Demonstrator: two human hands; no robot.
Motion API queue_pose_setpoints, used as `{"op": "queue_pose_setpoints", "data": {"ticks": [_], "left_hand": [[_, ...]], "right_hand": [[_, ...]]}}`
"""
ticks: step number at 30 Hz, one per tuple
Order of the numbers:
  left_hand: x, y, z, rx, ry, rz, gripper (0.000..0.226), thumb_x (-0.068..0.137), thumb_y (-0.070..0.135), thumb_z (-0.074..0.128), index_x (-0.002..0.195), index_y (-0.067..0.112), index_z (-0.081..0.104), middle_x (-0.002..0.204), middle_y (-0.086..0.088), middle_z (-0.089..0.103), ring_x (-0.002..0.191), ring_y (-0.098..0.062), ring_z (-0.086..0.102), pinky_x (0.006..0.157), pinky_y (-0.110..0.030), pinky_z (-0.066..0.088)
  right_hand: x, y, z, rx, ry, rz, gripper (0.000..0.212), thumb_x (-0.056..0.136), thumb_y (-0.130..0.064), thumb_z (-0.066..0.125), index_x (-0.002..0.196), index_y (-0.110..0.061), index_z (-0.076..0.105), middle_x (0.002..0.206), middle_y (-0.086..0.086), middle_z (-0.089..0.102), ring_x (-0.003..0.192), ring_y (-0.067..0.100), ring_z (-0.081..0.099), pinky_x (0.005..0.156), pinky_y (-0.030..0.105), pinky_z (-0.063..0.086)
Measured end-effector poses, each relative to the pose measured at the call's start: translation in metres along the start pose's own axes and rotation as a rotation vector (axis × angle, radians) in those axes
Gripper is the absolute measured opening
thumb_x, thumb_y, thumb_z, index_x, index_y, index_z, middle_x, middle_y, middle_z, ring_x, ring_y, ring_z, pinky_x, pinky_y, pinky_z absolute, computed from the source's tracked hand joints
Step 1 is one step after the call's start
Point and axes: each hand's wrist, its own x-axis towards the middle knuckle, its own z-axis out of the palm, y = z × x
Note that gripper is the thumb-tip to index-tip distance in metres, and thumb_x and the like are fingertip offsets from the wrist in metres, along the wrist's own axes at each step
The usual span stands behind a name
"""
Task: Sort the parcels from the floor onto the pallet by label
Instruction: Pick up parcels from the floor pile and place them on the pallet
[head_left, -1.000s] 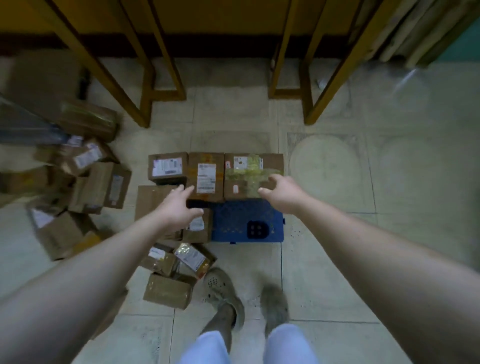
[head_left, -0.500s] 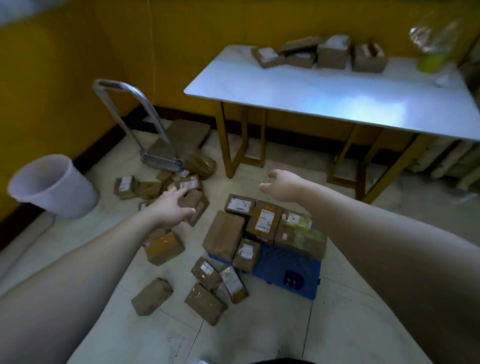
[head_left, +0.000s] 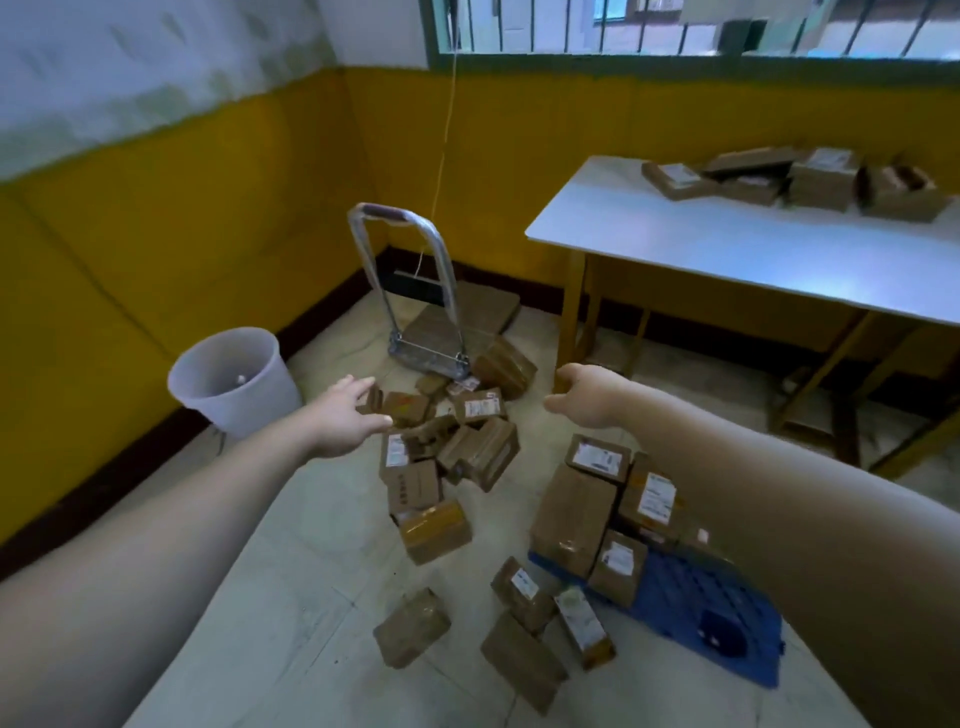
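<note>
Yellow-walled corner room, tiled floor (head_left: 311, 571), barred window (head_left: 675, 26) up top.

Change: 1 s ago the view was straight down on the pallet (head_left: 691, 597) with both hands over its row of boxes. Now the view is up and swung toward the floor pile (head_left: 452, 447). Both arms are out in front.

- Left hand (head_left: 343, 415): fingers spread, empty, over the pile's far-left edge. Can't tell if it touches a box.
- Right hand (head_left: 587, 397): loosely curled, holds nothing, in the air between the pile and the table (head_left: 727, 249).

Read: last placement looks finished, next pick is starting, probably from the pile with the left hand.

Where the parcels are:
- Stacked boxes (head_left: 571, 514) fill the pallet's far-left part; the near-right deck is bare blue.
- Main pile sits left of the pallet, near the trolley (head_left: 415, 291).
- Loose boxes (head_left: 522, 587) lie on the floor just beside the pallet's near-left edge.
- Many are still unsorted, so the task is early to mid.

Around: white bucket (head_left: 234, 379) left of the pile, more boxes (head_left: 821, 179) on the table.

In the way: pile boxes lean on each other, so pulling one may shift the rest. The loose boxes sit on the walking line to the pallet. Labels are too blurred to read from here.
</note>
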Motion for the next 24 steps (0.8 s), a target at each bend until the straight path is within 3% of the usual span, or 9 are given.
{"op": "queue_pose_setpoints", "data": {"ticks": [6, 11, 20, 24], "left_hand": [[0.028, -0.063, -0.022, -0.048, -0.006, 0.018, 0.071, 0.09, 0.039, 0.058, 0.15, 0.025, 0.021, 0.159, -0.007, 0.01, 0.144, -0.027, 0.015, 0.113, -0.041, 0.019], [0.064, -0.088, -0.024, -0.034, -0.062, 0.023, 0.072, 0.09, 0.04, 0.059, 0.15, 0.027, 0.02, 0.159, -0.003, 0.009, 0.144, -0.024, 0.014, 0.113, -0.04, 0.018], [0.152, -0.121, -0.071, 0.014, -0.086, -0.026, 0.074, 0.09, 0.041, 0.058, 0.15, 0.026, 0.019, 0.159, -0.004, 0.008, 0.145, -0.023, 0.014, 0.113, -0.038, 0.019], [0.192, -0.124, -0.082, 0.035, -0.111, 0.008, 0.072, 0.091, 0.041, 0.056, 0.15, 0.026, 0.018, 0.159, -0.004, 0.009, 0.144, -0.025, 0.016, 0.113, -0.038, 0.021]], "right_hand": [[0.022, -0.058, 0.033, 0.012, -0.017, -0.004, 0.059, 0.094, -0.038, 0.056, 0.145, -0.018, 0.035, 0.136, 0.008, 0.049, 0.102, 0.02, 0.056, 0.072, 0.025, 0.046], [0.063, -0.079, 0.046, 0.01, -0.016, 0.049, 0.06, 0.094, -0.036, 0.056, 0.147, -0.018, 0.033, 0.141, 0.009, 0.045, 0.12, 0.024, 0.051, 0.077, 0.027, 0.04], [0.175, -0.116, 0.049, 0.14, -0.037, 0.088, 0.056, 0.092, -0.038, 0.058, 0.141, -0.017, 0.041, 0.129, 0.007, 0.054, 0.109, 0.021, 0.056, 0.071, 0.025, 0.042], [0.207, -0.131, 0.049, 0.146, -0.016, 0.109, 0.06, 0.092, -0.039, 0.059, 0.143, -0.018, 0.038, 0.137, 0.007, 0.05, 0.117, 0.023, 0.053, 0.074, 0.025, 0.04]]}}
